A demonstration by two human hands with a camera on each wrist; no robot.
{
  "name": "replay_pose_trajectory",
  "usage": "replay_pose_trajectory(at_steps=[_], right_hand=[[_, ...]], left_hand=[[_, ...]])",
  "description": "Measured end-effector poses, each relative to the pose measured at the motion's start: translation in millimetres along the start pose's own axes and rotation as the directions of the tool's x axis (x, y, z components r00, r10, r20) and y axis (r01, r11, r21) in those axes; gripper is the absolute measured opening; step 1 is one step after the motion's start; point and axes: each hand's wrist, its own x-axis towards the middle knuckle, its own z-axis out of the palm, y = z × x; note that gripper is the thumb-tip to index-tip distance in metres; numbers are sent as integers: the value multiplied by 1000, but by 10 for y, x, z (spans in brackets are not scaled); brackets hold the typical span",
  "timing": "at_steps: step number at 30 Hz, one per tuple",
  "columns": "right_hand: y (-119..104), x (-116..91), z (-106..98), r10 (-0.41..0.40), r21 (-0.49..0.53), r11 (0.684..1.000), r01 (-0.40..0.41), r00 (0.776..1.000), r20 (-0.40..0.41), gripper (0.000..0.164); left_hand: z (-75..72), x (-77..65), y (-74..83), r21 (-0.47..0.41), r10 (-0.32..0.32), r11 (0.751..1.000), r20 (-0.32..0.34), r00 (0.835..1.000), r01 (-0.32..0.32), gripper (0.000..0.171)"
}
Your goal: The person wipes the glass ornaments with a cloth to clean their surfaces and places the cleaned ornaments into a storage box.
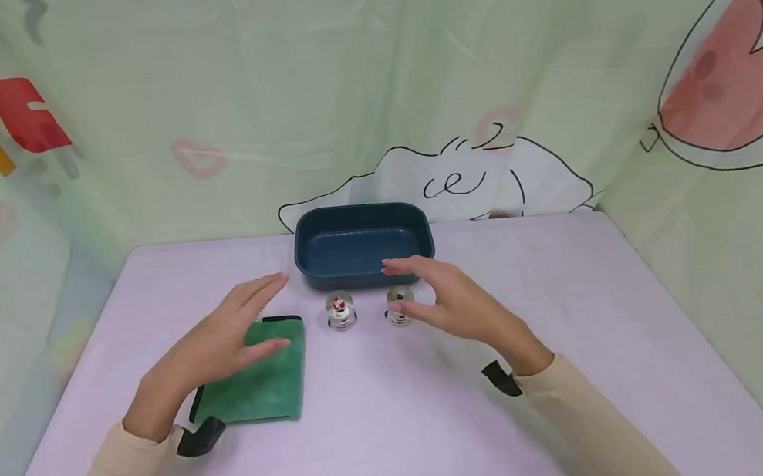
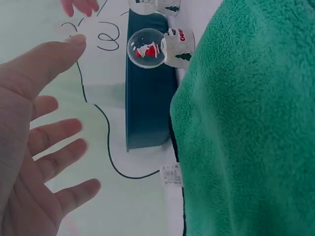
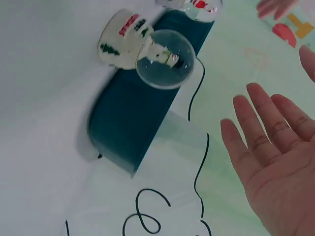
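Observation:
Both hands hover over the table with nothing in them. My left hand (image 1: pixel 225 340) is above a green cloth (image 1: pixel 264 382) with dark edging, its fingers extended and thumb apart. In the left wrist view a small white tag (image 2: pixel 171 174) shows at the edge of the cloth. My right hand (image 1: pixel 458 300) has its fingers stretched out, overlapping one snow globe (image 1: pixel 399 293) in the head view. That globe holds a snowman figure, seen in the right wrist view. To its left stands another snow globe (image 1: pixel 340 308) with a red-and-white figure inside. Both have white bases with lettering and green trees.
A dark blue rectangular bin (image 1: pixel 366 277) stands just behind the globes, near the table's back edge. The table (image 1: pixel 402 437) has a pale lilac cover. Light green curtains (image 1: pixel 309 83) with printed drawings hang behind and at both sides.

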Motion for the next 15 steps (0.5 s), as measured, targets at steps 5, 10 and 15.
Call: replay_pose_trajectory(at_steps=[5,10,15], right_hand=[[-18,64,103,42,161,986,-39,999,-15,49],[-61,118,242,148,232,963,-137,988,-33,38],[-104,159,359,209,332,922,-199,978,6,40]], left_hand=[[20,-42,-90,-161,-52,985,23,998,55,73],[52,-85,-180,-325,-63,943,46,997,74,64],[79,-140,-239,-437,-68,895,56,996,86,60]])
